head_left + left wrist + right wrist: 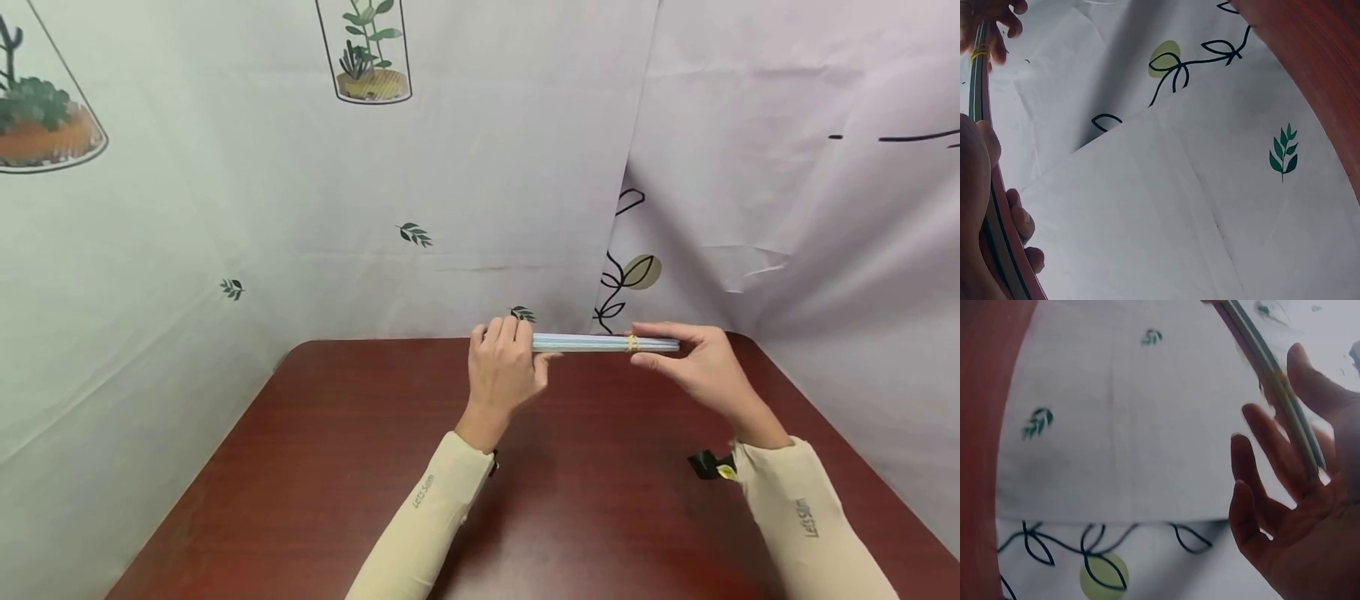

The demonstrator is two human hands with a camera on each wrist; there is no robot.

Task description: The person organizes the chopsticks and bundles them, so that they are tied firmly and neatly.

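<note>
A slim bundle of long, thin pastel strips is held level above the far part of the table, striped pale blue and white in the head view. In the left wrist view the bundle also shows pink and green layers. My left hand grips its left end, fingers over the top and thumb beneath. Near the other end a yellow rubber band circles the strips. My right hand surrounds that end, thumb and fingers spread; in the right wrist view the fingers stand apart from the strips. Any light contact is unclear.
The dark red-brown table has rounded far corners. White printed cloth hangs behind it and along both sides. A small black object with a yellow-green mark shows beside the right sleeve.
</note>
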